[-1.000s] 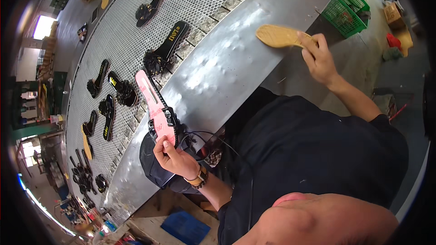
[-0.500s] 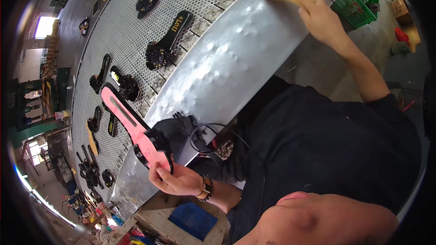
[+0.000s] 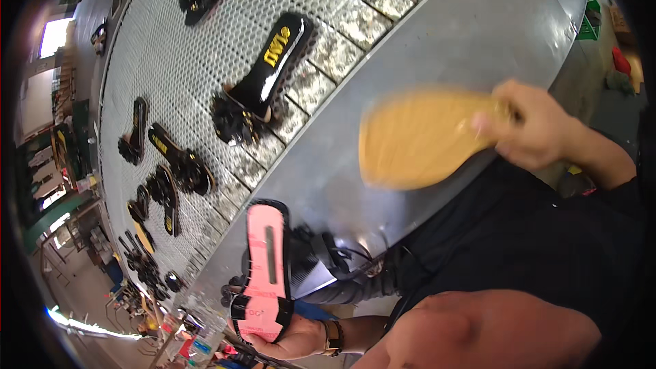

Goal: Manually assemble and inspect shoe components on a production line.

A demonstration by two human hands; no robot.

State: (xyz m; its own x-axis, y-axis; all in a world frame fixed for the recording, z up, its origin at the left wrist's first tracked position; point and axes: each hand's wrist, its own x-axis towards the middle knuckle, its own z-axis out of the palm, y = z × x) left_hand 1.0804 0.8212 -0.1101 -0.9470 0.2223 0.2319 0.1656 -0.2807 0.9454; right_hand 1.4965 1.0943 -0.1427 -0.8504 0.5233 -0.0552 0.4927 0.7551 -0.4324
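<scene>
My left hand (image 3: pixel 294 339), with a banded watch at its wrist, grips the toe end of a black slide sandal (image 3: pixel 266 270). The sandal's pink underside faces up, with a narrow grey strip along its middle and black upper edges folded over it. My right hand (image 3: pixel 540 126) is closed round the narrow end of a tan shoe sole (image 3: pixel 417 138), which is blurred by motion. That sole hangs over the grey metal ledge, to the right of the sandal and apart from it.
Beyond the ledge (image 3: pixel 437 48) runs a mesh conveyor (image 3: pixel 184 61). Several black slide sandals with bunched decorations lie on it, the closest being one glossy sandal (image 3: pixel 273 61). A dark cabled object (image 3: pixel 335 253) sits at the ledge's near edge. A green crate (image 3: pixel 590 19) stands far right.
My right hand has brought the tan sole from the far end of the ledge in toward the sandal. My left hand has drawn the sandal nearer and turned it more upright.
</scene>
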